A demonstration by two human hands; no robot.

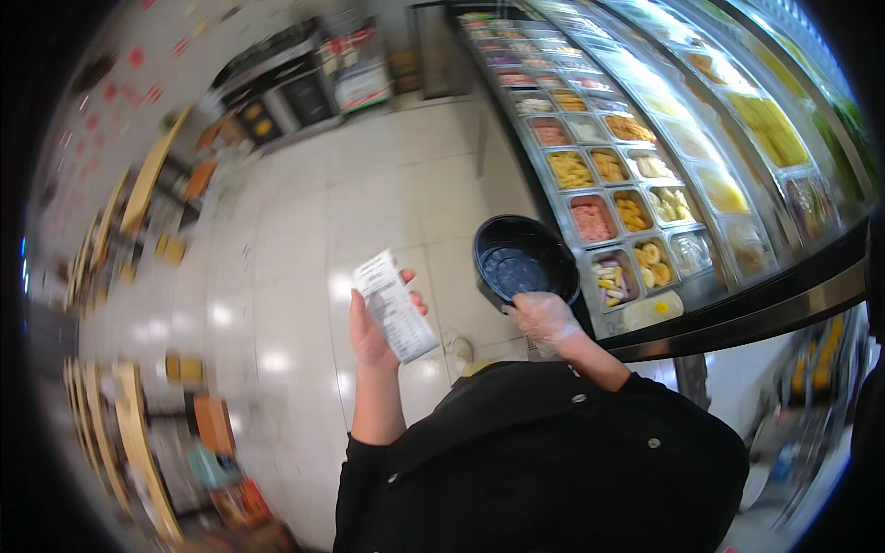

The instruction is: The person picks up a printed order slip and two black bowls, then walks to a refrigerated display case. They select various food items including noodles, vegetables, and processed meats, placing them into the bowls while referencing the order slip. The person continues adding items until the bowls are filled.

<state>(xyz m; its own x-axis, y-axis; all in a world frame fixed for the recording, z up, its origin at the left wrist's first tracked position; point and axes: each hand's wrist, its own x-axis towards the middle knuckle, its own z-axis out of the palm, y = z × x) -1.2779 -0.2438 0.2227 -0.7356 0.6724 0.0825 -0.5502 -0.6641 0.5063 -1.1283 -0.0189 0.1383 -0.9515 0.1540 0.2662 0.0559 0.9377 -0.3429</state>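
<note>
A long paper slip (395,306) is held up in the left hand (371,324), fingers and thumb closed narrowly along its left edge so the printed face is turned toward the head. A black round bowl (523,260) is gripped by the right hand (544,316), which is covered by a thin clear glove; the fingers are curled over the near rim and the bowl is tipped so that its bare inside is shown. The bowl is carried just beside the near end of a chilled counter (737,304), where rows of metal trays (604,194) filled with yellow, pink and white foods are set under a glass front. Pale floor tiles (304,230) are seen below the slip, and wooden tables (138,184) well apart at the left.

The step in hand is judged to be the reading of the slip, with nothing yet placed in the bowl. For the next move, the listed items would have to be matched to the trays, the bowl brought level over or beside the right one, and one hand freed, since both are occupied.
</note>
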